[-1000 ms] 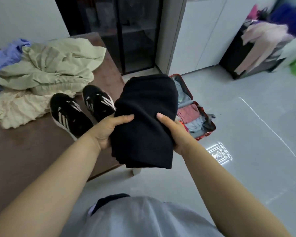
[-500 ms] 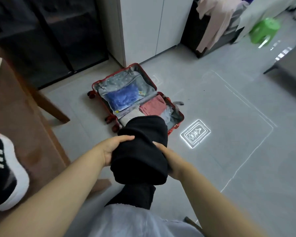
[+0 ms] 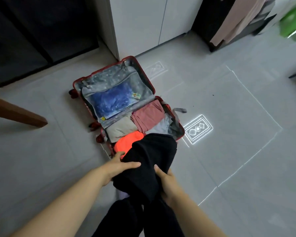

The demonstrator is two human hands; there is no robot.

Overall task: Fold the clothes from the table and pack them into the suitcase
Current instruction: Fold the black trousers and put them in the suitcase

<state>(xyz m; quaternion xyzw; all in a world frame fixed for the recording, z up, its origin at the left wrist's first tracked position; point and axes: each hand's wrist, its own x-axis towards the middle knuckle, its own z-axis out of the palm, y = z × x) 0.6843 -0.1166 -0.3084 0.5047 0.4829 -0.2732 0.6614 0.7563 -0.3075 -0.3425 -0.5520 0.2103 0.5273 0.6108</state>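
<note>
A folded black garment [image 3: 149, 161] hangs between both hands over the near end of the open red suitcase [image 3: 144, 72] on the floor. My left hand [image 3: 120, 166] grips its left edge, thumb on top. Its right side is held by my right hand [image 3: 166, 182]. Inside the suitcase's near half lie a pink folded piece [image 3: 148, 117], a beige one [image 3: 121, 128], a grey one [image 3: 159, 128] and a bright orange one [image 3: 126, 142]. The far half holds a blue item [image 3: 113, 101] under a zipped mesh cover.
A brown table leg [image 3: 19, 113] slants in at the left. White cabinets [image 3: 143, 23] stand behind the suitcase, with a dark glass door [image 3: 32, 31] to their left. A rack with hanging clothes [image 3: 232, 19] and a green object [image 3: 294, 23] are at the far right.
I have turned from the table and stepped closer to the suitcase. The black garment has moved down toward the suitcase's near end, still held by both hands. The table and shoes have left the view.
</note>
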